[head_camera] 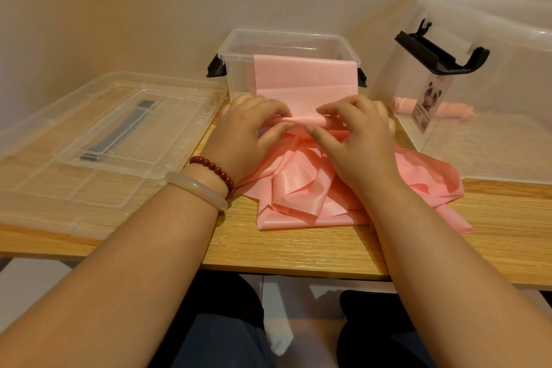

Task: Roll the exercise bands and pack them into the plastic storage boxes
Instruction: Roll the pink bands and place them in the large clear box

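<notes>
Both hands are curled around a thin pink roll of exercise band: the left hand pinches its left end between thumb and fingertips, and the right hand pinches the right end the same way. Just beyond the fingertips, the flat band runs up and over the front rim of a small clear box. Under both wrists lies a loose heap of pink band on the wooden table. Left of the left hand rests a clear lid, top down. Right of the right hand a larger clear box holds a rolled band. The left wrist wears a bead bracelet and a pale bangle
</notes>
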